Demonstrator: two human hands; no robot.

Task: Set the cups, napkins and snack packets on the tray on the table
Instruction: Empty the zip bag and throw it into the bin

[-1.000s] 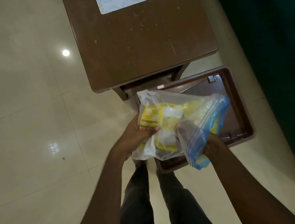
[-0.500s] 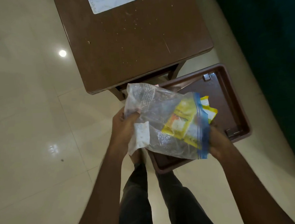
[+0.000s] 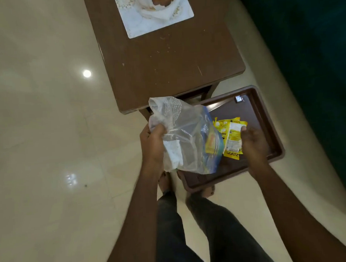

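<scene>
A clear zip bag with a blue seal hangs in the middle of the view, gripped at its left end by my left hand. One yellow packet still shows through the plastic near the seal. My right hand holds a bunch of yellow snack packets just outside the bag's mouth. Both hands are above a brown tray that lies low, beside the near right corner of the brown table.
A white placemat with a white dish on it lies at the far end of the table. Pale tiled floor spreads to the left. A dark green surface runs along the right. My legs and bare feet are below the tray.
My right hand has drawn the yellow packets out of the bag's mouth to the right. The bag now looks nearly empty, and the view has tilted to show more of the table.
</scene>
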